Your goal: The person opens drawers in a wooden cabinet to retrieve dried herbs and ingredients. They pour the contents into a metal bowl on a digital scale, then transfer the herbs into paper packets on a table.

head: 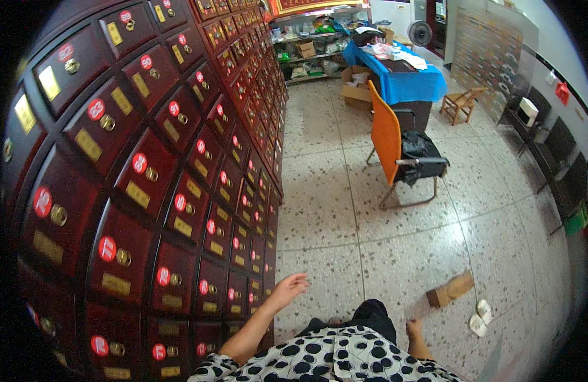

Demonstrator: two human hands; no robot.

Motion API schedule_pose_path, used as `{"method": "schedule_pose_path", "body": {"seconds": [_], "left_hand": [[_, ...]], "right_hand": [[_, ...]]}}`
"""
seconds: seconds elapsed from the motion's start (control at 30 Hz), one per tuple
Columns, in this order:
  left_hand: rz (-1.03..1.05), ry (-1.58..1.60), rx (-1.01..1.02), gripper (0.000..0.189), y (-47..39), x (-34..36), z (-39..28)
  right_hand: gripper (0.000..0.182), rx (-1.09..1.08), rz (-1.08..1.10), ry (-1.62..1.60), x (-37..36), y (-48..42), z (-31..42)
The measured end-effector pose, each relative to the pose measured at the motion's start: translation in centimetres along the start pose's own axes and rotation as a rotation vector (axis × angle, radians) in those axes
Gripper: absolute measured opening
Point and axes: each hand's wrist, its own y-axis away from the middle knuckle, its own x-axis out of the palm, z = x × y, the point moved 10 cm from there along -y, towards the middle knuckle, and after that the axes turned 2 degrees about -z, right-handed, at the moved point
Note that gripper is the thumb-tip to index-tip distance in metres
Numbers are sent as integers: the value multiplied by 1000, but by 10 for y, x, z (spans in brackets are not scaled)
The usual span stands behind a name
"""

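Note:
My left hand (292, 289) hangs over the terrazzo floor, close to the dark red wooden drawer cabinet (153, 238), with its fingers apart and nothing in them. On the other side of my body my right hand (413, 327) is low and small in view; its fingers look curled, and I cannot tell if they hold anything. Near it on the floor lies a brown cardboard box (450, 289), with white round objects (480, 319) beside it. The cabinet's drawers have brass ring pulls, yellow label plates and red round number stickers.
An orange-backed chair (385, 136) with a black bag (415, 148) on its seat stands ahead. Beyond are a desk with a blue cloth (408, 86), an open carton (356, 88), loaded shelves (308, 59), a small wooden chair (461, 105) and a fan (420, 33). Dark seats (552, 143) line the right wall.

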Motion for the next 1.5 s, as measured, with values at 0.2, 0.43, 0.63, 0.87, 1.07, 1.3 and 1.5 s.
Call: {"method": "schedule_pose_path", "body": {"seconds": [0.2, 0.43, 0.63, 0.87, 1.07, 1.3, 1.5], "left_hand": [[997, 241, 426, 20, -53, 97, -266], [1231, 178, 813, 41, -162, 98, -380], [1043, 199, 784, 28, -294, 59, -434], [885, 115, 680, 29, -442, -37, -450], [950, 131, 727, 32, -554, -103, -518], [910, 3, 695, 31, -672, -166, -534], [645, 97, 771, 30, -775, -198, -587]], "right_hand": [[16, -97, 111, 370, 34, -147, 44], [30, -828, 111, 799, 139, -260, 454], [31, -831, 201, 255, 209, -275, 777], [28, -782, 527, 214, 353, -293, 903], [32, -404, 522, 109, 382, -392, 924], [28, -374, 627, -73, 429, -488, 1047], [24, -537, 572, 294, 499, -504, 1234]]}}
